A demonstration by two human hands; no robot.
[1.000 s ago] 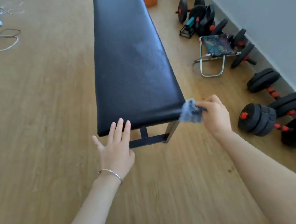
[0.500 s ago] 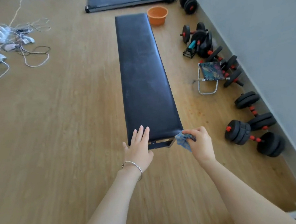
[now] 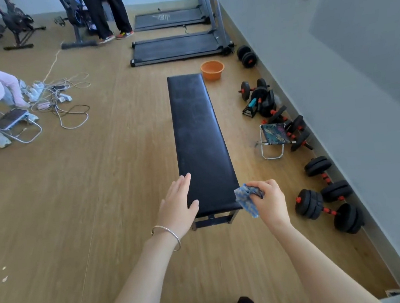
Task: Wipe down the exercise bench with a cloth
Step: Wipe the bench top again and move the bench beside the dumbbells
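The exercise bench [image 3: 200, 139] is stretched away beyond the grip. Its near corner is touched by the flat-fingered left hand [image 3: 178, 203]. The bunched cloth [image 3: 247, 198] is pinched in the right hand [image 3: 269, 198] at the opposite corner. Strips could be missed by so small a wad.

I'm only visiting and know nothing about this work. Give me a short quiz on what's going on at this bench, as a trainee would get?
1. True or false: the right hand grips the blue cloth.
2. Relative to the bench, the orange basin stands: A on top; B on the floor by the far end; C underneath.
3. Fill in: the left hand has its fingers ____ (straight or curled).
Key: 1 true; 2 B; 3 straight.
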